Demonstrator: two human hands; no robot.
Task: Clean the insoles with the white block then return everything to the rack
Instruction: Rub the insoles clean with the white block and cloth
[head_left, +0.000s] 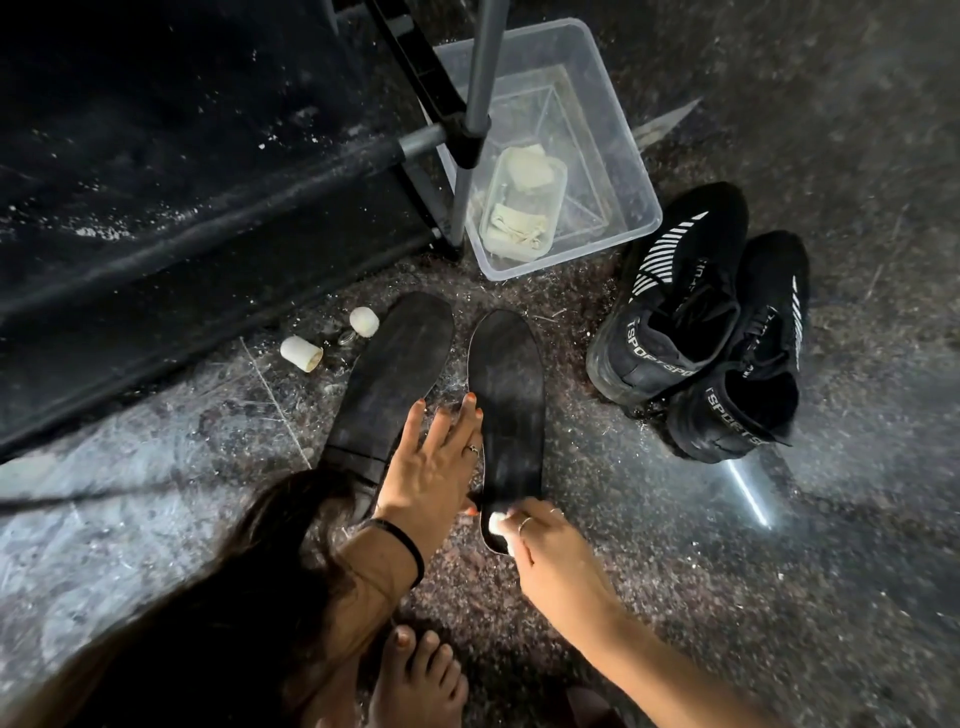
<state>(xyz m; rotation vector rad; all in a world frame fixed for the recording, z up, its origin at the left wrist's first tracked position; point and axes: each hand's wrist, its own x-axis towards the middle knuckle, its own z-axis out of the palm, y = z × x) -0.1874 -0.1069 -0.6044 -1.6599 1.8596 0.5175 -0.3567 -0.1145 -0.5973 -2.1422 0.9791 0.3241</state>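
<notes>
Here the right hand pinches the white block at the right insole's six-o'clock heel; the left hand, spread, steadies it; next, seemingly, strokes toward twelve.

Black shoes — white heel bands read "SPORTS", partly cut off; side lettering illegible.

Two insoles, two shoes, three white blocks, one clear bin

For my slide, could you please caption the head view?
Right hand rubs white block on insole; left hand steadies it.
</notes>
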